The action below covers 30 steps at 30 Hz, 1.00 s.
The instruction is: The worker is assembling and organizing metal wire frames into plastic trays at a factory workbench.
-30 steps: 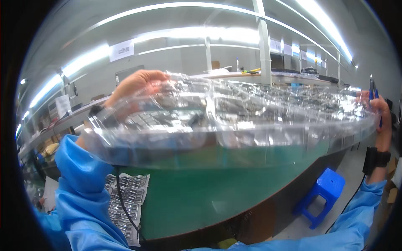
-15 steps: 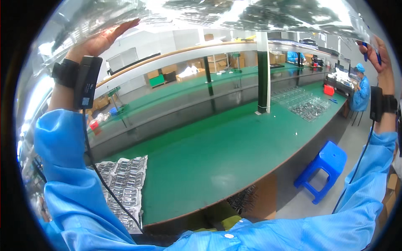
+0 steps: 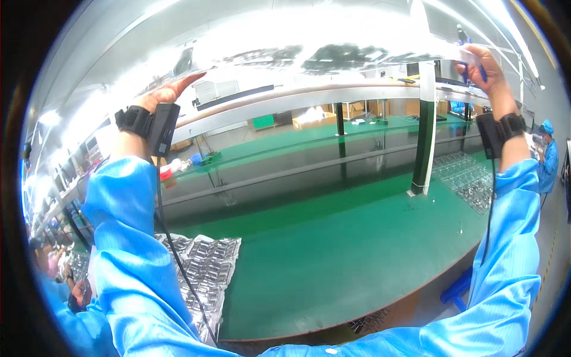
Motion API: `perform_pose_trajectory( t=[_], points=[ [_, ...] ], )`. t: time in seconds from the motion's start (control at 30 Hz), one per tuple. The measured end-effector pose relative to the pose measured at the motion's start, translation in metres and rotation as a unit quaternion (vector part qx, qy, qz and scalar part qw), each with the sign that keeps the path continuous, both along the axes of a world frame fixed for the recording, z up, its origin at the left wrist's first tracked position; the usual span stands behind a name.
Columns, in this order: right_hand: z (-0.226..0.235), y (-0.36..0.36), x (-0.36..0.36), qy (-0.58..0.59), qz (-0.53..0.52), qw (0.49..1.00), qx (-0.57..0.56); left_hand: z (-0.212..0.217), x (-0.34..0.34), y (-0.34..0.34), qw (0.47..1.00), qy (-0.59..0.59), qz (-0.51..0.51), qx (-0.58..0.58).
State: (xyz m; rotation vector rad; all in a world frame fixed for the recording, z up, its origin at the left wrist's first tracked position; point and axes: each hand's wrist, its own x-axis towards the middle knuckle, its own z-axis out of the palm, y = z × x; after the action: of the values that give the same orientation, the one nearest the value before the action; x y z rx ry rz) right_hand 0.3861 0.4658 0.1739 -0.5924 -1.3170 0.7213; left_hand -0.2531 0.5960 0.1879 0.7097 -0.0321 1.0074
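Note:
A shiny, see-through plastic sheet or tray (image 3: 333, 56) is held up above head height, washed out by glare. My left hand (image 3: 169, 92) grips its left end from below; the visible fingers reach rightward, and the rest are hidden by the sheet. At the right end, my right hand (image 3: 485, 71) is closed on the sheet's edge. Also in that hand is a blue-handled tool (image 3: 461, 68) that looks like pliers, its tip pointing up. Below, a tray of small metal parts (image 3: 205, 268) lies on the green workbench (image 3: 333, 256), near my left forearm.
A dark post (image 3: 424, 140) rises from the bench, under a long raised rail (image 3: 309, 98). Clear trays of parts (image 3: 470, 178) lie at the right. A blue stool (image 3: 457, 290) is partly behind my right arm. One person (image 3: 548, 157) is at far right, another (image 3: 65, 297) at lower left.
The view has tilted up and turned left. Both hands now appear lower in the picture and closer together, with the sheet still between them. My right arm now covers much of the stool.

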Motion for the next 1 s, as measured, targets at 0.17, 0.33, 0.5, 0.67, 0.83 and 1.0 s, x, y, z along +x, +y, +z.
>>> perform_pose_trajectory(
  t=[0.17,0.33,0.5,0.67,0.83,1.0],
  points=[
    [-0.009,0.074,-0.025,0.029,-0.004,1.0,-0.006,-0.025,-0.034,0.029,1.0,0.01,0.011,-0.01],
    [-0.015,0.134,-0.022,0.022,0.085,0.996,-0.033,-0.036,-0.038,0.065,0.999,0.011,0.031,-0.03],
    [-0.027,0.169,-0.041,0.026,0.054,0.998,-0.01,-0.047,-0.045,0.097,0.996,0.005,0.062,-0.061],
    [-0.032,0.192,-0.047,0.009,0.039,0.999,-0.016,-0.04,-0.037,0.134,0.993,-0.006,0.085,-0.083],
    [-0.047,0.22,-0.049,0.054,0.041,0.997,-0.035,-0.039,-0.037,0.16,0.987,-0.011,0.119,-0.106],
    [-0.053,0.236,-0.052,0.059,0.049,0.994,-0.081,-0.045,-0.024,0.152,0.972,0.003,0.19,-0.135]
  ],
)
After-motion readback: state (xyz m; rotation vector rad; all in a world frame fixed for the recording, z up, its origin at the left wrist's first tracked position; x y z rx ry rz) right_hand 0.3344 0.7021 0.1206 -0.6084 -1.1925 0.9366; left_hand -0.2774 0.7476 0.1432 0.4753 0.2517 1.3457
